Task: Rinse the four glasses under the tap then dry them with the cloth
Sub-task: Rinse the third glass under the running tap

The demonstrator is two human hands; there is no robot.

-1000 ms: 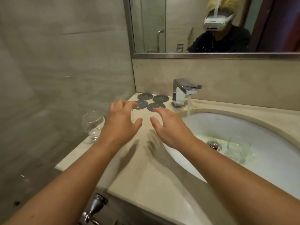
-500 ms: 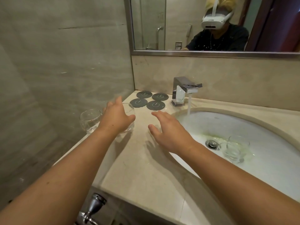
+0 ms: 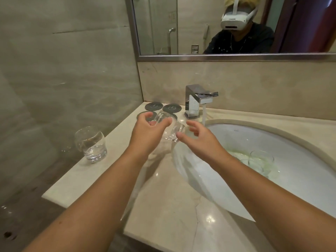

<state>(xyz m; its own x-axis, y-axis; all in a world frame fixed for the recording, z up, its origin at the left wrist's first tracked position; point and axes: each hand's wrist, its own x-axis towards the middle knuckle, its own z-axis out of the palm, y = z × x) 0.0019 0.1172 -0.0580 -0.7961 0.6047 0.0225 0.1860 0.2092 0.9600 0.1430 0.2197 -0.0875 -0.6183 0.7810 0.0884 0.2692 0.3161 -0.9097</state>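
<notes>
Leaning glass (image 3: 171, 132) between left fingers (image 3: 145, 116)

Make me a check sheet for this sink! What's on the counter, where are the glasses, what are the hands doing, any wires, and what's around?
Surface: shiny beige stone counter with a white basin set into it.
Job's things: tilted glass held above the counter; upright glass at the counter's left edge; two glasses in the basin; tap running; cloth not in view.
Clutter: four dark round coasters behind the hands, partly hidden.
Grippers: left hand grips the tilted glass; right hand open beside it, contact unclear.
Cables: nothing seen on the counter.
Surroundings: tiled wall on the left, mirror above.
</notes>
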